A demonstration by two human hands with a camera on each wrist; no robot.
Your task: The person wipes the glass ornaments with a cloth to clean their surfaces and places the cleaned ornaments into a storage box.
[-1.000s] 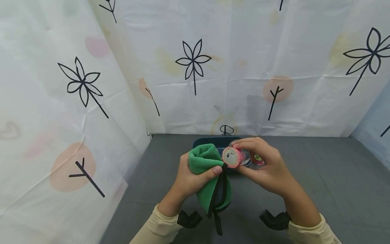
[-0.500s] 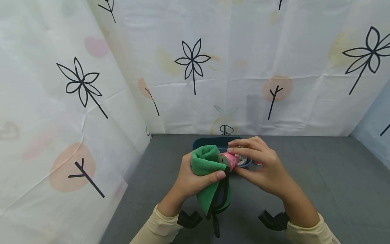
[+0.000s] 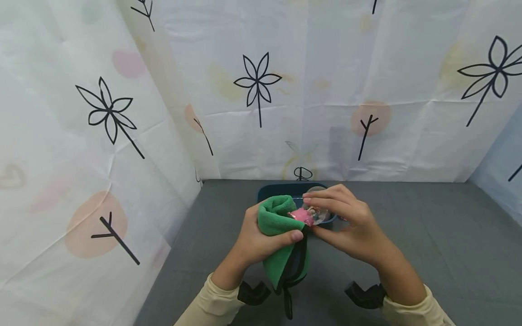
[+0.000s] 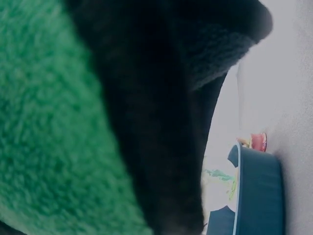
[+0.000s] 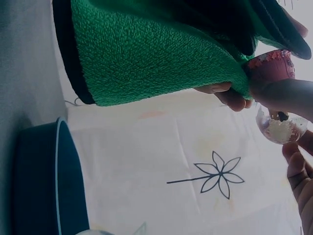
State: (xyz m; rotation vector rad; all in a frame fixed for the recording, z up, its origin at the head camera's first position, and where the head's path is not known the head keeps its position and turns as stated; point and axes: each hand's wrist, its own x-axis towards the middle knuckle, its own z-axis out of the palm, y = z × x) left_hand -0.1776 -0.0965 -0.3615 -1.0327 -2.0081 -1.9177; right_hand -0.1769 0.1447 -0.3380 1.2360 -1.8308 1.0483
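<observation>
My left hand grips a bunched green cloth with black edging, thumb on top and loose corners hanging below. In my right hand is a small snow globe with a pink base, tilted so the base points at the cloth. In the right wrist view the globe's clear ball shows between the fingers, and its pink base is right at the cloth's fold. The left wrist view is mostly filled by the cloth, which hides the left fingers.
Behind the hands stands a dark blue basin on the grey tabletop. A clear dome shows inside it. Beyond the basin is another small object with a red base. A patterned white curtain stands behind the table.
My right hand has turned the snow globe: its flat underside faced the camera before, and now the side of the pink base shows against the cloth. The left hand has shifted slightly right.
</observation>
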